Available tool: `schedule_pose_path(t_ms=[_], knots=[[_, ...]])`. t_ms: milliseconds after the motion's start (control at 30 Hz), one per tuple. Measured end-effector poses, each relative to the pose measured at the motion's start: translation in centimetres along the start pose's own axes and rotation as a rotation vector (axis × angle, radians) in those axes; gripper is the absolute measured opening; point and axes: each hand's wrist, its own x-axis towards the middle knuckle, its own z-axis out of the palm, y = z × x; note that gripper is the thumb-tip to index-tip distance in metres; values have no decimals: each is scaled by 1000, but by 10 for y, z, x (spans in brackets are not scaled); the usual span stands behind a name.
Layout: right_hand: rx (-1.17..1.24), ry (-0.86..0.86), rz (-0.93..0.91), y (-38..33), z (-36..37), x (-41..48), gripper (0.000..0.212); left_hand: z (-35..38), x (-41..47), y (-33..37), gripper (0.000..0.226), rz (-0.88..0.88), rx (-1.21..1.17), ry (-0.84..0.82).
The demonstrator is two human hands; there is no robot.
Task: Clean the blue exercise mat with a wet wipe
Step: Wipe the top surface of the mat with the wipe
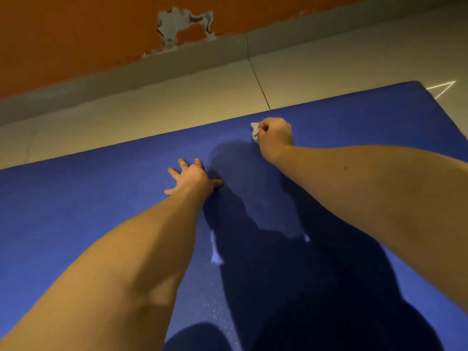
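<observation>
The left hand (193, 177) lies flat with fingers spread on the mat (101, 193), probably to hold it still, while the right hand (274, 134) squeezes the wipe (254, 131) near the mat's far edge to rub it.

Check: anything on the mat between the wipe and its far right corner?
Nothing visible. The right hand grips the wet wipe near the far edge of the mat; the stretch to that corner is bare. The left hand rests flat, off that path.
</observation>
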Motion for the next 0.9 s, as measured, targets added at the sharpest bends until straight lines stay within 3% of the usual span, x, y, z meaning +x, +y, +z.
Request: schedule_pose_path(t_ms=[100, 233, 367, 500, 600, 733, 900], knots=[[-19, 48, -73, 2, 11, 21, 26, 1, 7, -2, 89, 6, 21, -17], [-440, -1, -257, 19, 29, 31, 24, 1, 6, -1, 96, 1, 46, -23], [-647, 43, -384, 33, 43, 24, 22, 1, 8, -1, 102, -1, 70, -40], [-634, 18, -369, 30, 43, 33, 30, 2, 11, -2, 104, -4, 122, -40], [-476, -52, -365, 22, 49, 37, 27, 2, 10, -3, 103, -1, 86, -36], [-626, -12, -394, 5, 69, 40, 23, 2, 8, -3, 103, -5, 61, -35], [-598, -163, -632, -26, 102, 12, 25, 1, 9, -3, 105, 6, 110, -46]])
